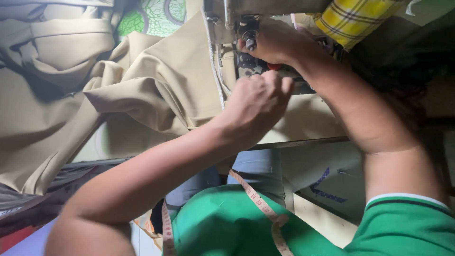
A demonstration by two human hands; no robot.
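My left hand (256, 102) is curled into a loose fist just in front of the sewing machine (222, 21), by the needle area. What its fingertips pinch is hidden. My right hand (272, 42) reaches up against the machine's head, beside a dark round knob (250, 40). A small red piece (276, 66) shows under its palm. Beige fabric (161, 90) lies bunched on the table to the left of the machine and runs under it.
More beige cloth (42, 61) is heaped at the far left. A yellow checked cloth (353, 16) hangs at the top right. A measuring tape (258, 204) drapes over my green shirt. The table's edge (303, 141) runs under my arms.
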